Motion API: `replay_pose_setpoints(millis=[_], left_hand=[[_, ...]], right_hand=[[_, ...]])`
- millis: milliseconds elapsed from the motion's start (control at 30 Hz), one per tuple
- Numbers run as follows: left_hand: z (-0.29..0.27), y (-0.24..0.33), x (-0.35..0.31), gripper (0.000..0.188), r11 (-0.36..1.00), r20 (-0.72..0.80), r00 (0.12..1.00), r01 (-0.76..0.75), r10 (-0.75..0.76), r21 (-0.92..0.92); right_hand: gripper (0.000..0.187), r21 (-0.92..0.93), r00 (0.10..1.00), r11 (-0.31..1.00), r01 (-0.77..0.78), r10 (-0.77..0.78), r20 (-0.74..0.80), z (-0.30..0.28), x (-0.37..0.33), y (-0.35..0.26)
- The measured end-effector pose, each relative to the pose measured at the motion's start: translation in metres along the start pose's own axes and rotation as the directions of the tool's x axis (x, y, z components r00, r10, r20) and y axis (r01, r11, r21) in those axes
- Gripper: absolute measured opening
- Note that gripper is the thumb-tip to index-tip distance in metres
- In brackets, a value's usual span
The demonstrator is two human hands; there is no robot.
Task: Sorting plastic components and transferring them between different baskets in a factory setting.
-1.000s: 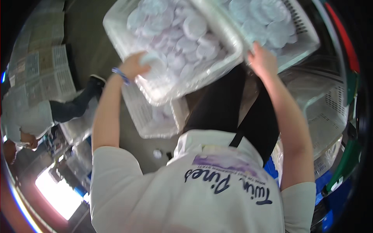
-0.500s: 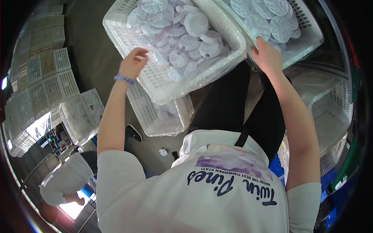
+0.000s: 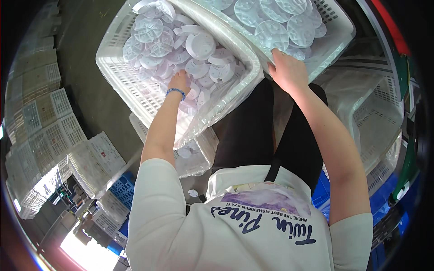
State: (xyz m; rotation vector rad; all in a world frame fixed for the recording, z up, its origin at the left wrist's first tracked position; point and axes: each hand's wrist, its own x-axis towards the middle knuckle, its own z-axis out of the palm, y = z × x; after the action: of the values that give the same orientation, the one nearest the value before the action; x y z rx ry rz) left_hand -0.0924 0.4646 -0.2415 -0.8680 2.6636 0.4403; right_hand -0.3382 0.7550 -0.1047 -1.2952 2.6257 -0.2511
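Note:
My left hand [image 3: 180,82], with a blue beaded band at the wrist, reaches into the left white plastic basket [image 3: 151,103]. Its fingers are apart and touch a heap of round white plastic caps [image 3: 200,46]; their tips are partly hidden among the pieces. To the right stands a second lined basket [image 3: 340,39], holding round clear-white discs [image 3: 271,35]. My right hand [image 3: 289,71] is closed on that basket's near rim, where the clear plastic liner folds over, thumb towards the left basket.
Below the left basket sits another lined basket [image 3: 199,158] with a few pieces. At right is a lined crate [image 3: 377,113]. Stacked white crates [image 3: 49,122] line the left side. A small white piece [image 3: 193,193] lies on the floor near my body.
My left hand has moved from outside the left basket's edge inward onto the caps. My right hand stays on the right basket's rim. The whole view has shifted, with the baskets now further left.

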Motion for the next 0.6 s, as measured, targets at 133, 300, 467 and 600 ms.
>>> replay_pose_setpoints(millis=[133, 300, 467, 600], left_hand=[[-0.025, -0.007, 0.018, 0.046, 0.992, 0.529, 0.846, 0.003, -0.070, 0.125], [-0.021, -0.040, 0.026, 0.046, 0.003, 0.532, 0.773, 0.568, -0.346, -0.823], [0.034, -0.005, 0.043, 0.043, 0.030, 0.438, 0.742, 0.523, -0.507, -0.852], [0.031, 0.016, 0.048, 0.041, -0.076, 0.438, 0.657, 0.503, -0.614, -0.861]], right_hand=[[0.026, 0.008, 0.999, 1.000, 0.015, -0.014, -0.036, 0.001, -0.001, 0.003], [0.026, 0.001, 0.999, 1.000, 0.015, -0.015, -0.039, -0.003, -0.001, -0.001], [0.025, -0.021, 0.999, 1.000, 0.013, -0.013, -0.034, 0.000, -0.001, -0.004], [0.024, -0.025, 0.999, 1.000, -0.001, 0.000, -0.042, 0.000, -0.002, 0.000]])
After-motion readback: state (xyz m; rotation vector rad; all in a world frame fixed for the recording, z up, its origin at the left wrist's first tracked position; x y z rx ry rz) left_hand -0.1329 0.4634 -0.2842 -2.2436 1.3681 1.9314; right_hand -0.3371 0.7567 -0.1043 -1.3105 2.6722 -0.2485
